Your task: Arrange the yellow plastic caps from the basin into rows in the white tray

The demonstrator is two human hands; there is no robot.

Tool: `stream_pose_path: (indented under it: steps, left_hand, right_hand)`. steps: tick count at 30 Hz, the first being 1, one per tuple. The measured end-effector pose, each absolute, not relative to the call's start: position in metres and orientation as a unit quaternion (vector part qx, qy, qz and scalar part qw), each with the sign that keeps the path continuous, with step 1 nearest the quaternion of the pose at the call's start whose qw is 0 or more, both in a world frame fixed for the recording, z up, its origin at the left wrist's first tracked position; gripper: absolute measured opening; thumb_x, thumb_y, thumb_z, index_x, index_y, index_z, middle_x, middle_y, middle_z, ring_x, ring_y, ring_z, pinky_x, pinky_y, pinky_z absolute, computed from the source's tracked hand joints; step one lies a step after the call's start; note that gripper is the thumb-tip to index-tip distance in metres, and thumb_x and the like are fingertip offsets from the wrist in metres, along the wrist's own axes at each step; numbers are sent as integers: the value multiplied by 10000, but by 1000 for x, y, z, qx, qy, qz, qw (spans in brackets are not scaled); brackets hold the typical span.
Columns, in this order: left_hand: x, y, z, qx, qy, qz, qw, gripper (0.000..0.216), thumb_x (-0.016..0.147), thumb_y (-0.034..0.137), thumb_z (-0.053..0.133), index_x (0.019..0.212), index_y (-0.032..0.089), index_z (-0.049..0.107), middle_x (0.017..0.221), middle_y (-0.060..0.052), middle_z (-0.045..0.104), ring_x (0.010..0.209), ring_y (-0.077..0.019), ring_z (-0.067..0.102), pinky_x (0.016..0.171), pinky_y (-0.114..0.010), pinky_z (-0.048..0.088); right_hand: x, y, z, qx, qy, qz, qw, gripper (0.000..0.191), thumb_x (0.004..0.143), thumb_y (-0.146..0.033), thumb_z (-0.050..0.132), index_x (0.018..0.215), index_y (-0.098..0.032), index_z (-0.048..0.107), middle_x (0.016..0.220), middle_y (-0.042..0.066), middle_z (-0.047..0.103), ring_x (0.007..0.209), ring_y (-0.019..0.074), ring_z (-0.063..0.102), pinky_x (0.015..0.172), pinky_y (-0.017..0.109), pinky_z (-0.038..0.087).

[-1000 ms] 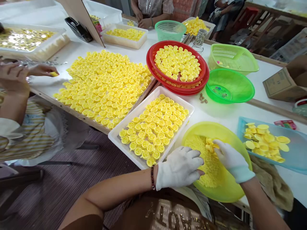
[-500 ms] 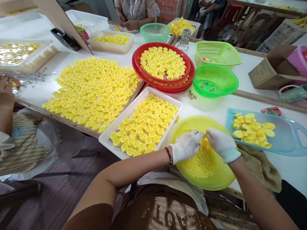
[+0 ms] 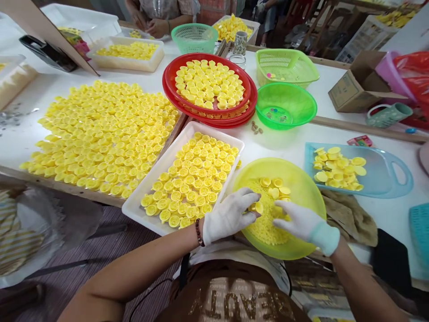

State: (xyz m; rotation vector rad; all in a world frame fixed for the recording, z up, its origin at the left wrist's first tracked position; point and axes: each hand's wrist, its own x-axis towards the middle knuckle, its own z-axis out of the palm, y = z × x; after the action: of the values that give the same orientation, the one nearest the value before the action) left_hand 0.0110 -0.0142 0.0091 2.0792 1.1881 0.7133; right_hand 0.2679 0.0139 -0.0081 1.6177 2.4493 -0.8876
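My left hand, in a white glove with bare fingertips, pinches a small yellow round piece between thumb and fingers. To its right, my right hand, also gloved, hovers over the translucent yellow bowl with fingers apart and nothing visible in them. Small yellow granules cover the bowl's bottom, and several yellow round pieces lie on them at the far side. Left of the bowl stands a white tray with rows of yellow round cups that have a patterned inside.
Many yellow cups cover the table at left. Stacked red trays hold more. A green bowl and a green basket stand behind. At right are a blue tray with yellow pieces, a cloth and a cardboard box.
My hands have moved apart; the left drew back leftward with a yellow round piece, and the right opened. The view has turned rightward. Yellow round pieces at the bowl's far side now show.
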Motion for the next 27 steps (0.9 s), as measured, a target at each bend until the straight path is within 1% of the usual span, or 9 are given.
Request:
stream_pose_path:
  steps: [1, 3, 6, 8, 11, 15, 20, 24, 27]
  left_hand:
    - [10, -12, 9, 786, 447, 274, 326, 264, 901, 265, 677, 1142, 159, 659, 1143, -87, 663, 1035, -221, 655, 946, -358, 549]
    - [10, -7, 7, 778, 444, 279, 347, 214, 885, 252, 687, 1080, 166, 674, 1112, -70, 660, 996, -201, 652, 931, -342, 552]
    - [16, 1, 3, 758, 456, 288, 367, 232, 850, 197, 691, 1077, 168, 655, 1086, -57, 660, 954, -184, 651, 906, -323, 554]
    - [21, 6, 1, 750, 472, 283, 368, 242, 826, 157, 682, 1065, 175, 645, 1063, -51, 670, 944, -185, 657, 906, -327, 551]
    - [28, 12, -1, 737, 494, 260, 380, 251, 804, 141, 675, 1050, 181, 643, 1056, -59, 695, 952, -204, 667, 907, -348, 545]
    - [40, 18, -2, 710, 483, 243, 452, 262, 814, 181, 659, 1075, 171, 639, 1054, -61, 715, 904, -197, 681, 857, -340, 546]
    - [51, 25, -2, 664, 428, 258, 556, 253, 835, 235, 642, 1079, 168, 630, 1004, -33, 708, 869, -165, 651, 790, -290, 518]
    - [52, 28, 2, 573, 443, 230, 650, 385, 805, 371, 724, 1102, 165, 590, 819, 17, 636, 687, -114, 558, 600, -225, 431]
    - [53, 29, 5, 554, 455, 227, 659, 424, 768, 384, 761, 1086, 162, 588, 765, 34, 587, 654, -98, 506, 575, -214, 400]
  right_hand:
    - [266, 11, -11, 524, 801, -282, 67, 495, 813, -422, 667, 1208, -124, 645, 1136, 176, 729, 1015, 329, 700, 884, 452, 542]
    - [258, 5, -15, 511, 802, -293, 98, 372, 817, -326, 650, 1129, -124, 650, 1048, 149, 737, 928, 287, 698, 826, 393, 536]
    - [248, 6, -14, 490, 807, -320, 81, 142, 834, -179, 572, 945, -149, 655, 914, 94, 731, 826, 224, 666, 773, 326, 503]
    - [250, 10, -7, 478, 806, -347, 38, 120, 824, -135, 561, 893, -161, 655, 890, 72, 728, 816, 203, 653, 777, 307, 490]
    - [258, 14, 9, 469, 801, -366, -72, 136, 812, -111, 556, 877, -178, 655, 875, 42, 717, 797, 175, 636, 785, 292, 486]
    - [255, 16, 27, 448, 799, -345, -206, 107, 874, -155, 561, 910, -185, 658, 891, 35, 710, 798, 165, 629, 792, 299, 499]
    - [254, 16, 35, 430, 788, -347, -271, 178, 920, -225, 620, 1086, -180, 667, 1084, 77, 728, 930, 186, 661, 864, 325, 517]
    - [277, 13, 34, 483, 760, -342, -267, 162, 963, -192, 545, 1075, -193, 662, 977, 45, 722, 906, 177, 664, 858, 322, 518]
    - [286, 9, 20, 504, 776, -330, -185, 156, 959, -156, 529, 1015, -181, 673, 945, 54, 712, 905, 189, 657, 865, 341, 511]
